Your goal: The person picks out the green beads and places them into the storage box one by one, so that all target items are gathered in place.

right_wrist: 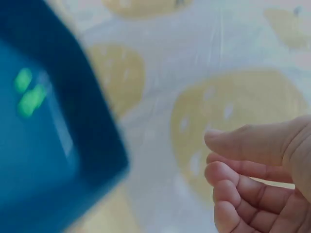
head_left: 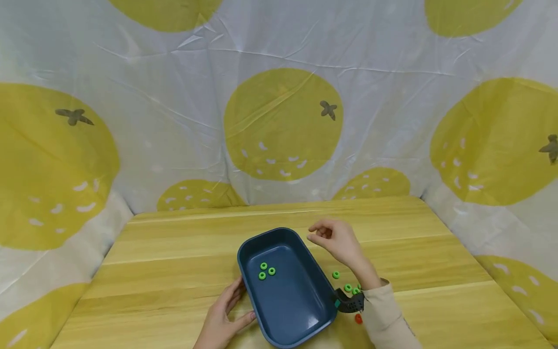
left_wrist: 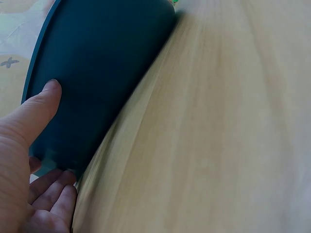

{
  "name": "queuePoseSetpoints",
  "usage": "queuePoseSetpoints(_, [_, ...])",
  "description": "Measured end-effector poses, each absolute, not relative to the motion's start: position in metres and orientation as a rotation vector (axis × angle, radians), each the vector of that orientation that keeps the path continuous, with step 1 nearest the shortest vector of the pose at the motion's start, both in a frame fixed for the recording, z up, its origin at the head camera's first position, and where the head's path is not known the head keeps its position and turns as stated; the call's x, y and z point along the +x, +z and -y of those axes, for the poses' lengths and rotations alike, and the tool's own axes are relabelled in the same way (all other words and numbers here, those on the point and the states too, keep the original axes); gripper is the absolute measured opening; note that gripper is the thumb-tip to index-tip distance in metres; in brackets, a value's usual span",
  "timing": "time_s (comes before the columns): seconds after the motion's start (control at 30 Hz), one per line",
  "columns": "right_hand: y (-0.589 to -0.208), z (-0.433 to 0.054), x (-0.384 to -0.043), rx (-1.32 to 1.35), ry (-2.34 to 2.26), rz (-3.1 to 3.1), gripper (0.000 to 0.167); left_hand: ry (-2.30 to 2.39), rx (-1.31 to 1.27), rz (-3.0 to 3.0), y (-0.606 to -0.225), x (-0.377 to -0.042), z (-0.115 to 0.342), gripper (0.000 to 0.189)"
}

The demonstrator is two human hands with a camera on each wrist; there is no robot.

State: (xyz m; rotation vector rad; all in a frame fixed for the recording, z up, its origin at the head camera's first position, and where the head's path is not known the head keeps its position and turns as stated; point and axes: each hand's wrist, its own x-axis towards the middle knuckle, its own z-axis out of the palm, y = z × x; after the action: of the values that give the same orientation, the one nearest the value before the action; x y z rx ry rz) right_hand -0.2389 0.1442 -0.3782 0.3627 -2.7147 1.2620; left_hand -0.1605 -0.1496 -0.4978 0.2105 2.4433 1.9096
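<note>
A dark blue rectangular tray (head_left: 296,286) with rounded corners stands at the front of the table. Three small green rings (head_left: 272,271) lie inside it, toward its far left part. My left hand (head_left: 222,310) holds the tray's left side. In the left wrist view, the thumb (left_wrist: 41,104) lies against the tray's outer wall and the other fingers (left_wrist: 56,194) curl at its lower edge. My right hand (head_left: 337,240) hovers past the tray's right rim, fingers loosely bent, with nothing visible between thumb and fingertips (right_wrist: 221,172). The green rings look blurred in the right wrist view.
More green rings (head_left: 335,275) lie on the wooden table (head_left: 174,261), right of the tray. A red ring (head_left: 358,318) sits near the right sleeve, partly hidden. A black wrist strap (head_left: 350,301) overlaps the tray's right rim. Fruit-patterned cloth (head_left: 383,121) hangs behind and beside the table.
</note>
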Motion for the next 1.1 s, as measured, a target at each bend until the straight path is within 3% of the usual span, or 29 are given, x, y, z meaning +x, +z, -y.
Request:
queuePoseSetpoints(0.2, [-0.423,-0.189,-0.222,0.221,1.286,2.766,0.019,1.895,0.197,-2.450,-0.496,-0.159,0.151,0.084])
queuePoseSetpoints(0.43, [-0.458,-0.222,-0.217,0.368,1.275,2.790,0.027,1.920,0.229,-2.450,-0.497,-0.160,0.147,0.083])
queuePoseSetpoints(0.67, [-0.467,-0.233,-0.218,0.384,1.264,2.837,0.033,1.921,0.256,-2.476,-0.499,-0.159,0.147,0.081])
queuePoseSetpoints(1.1, [-0.472,-0.228,-0.218,0.471,1.241,2.845,0.026,1.936,0.265,-2.478,-0.498,-0.159,0.147,0.082])
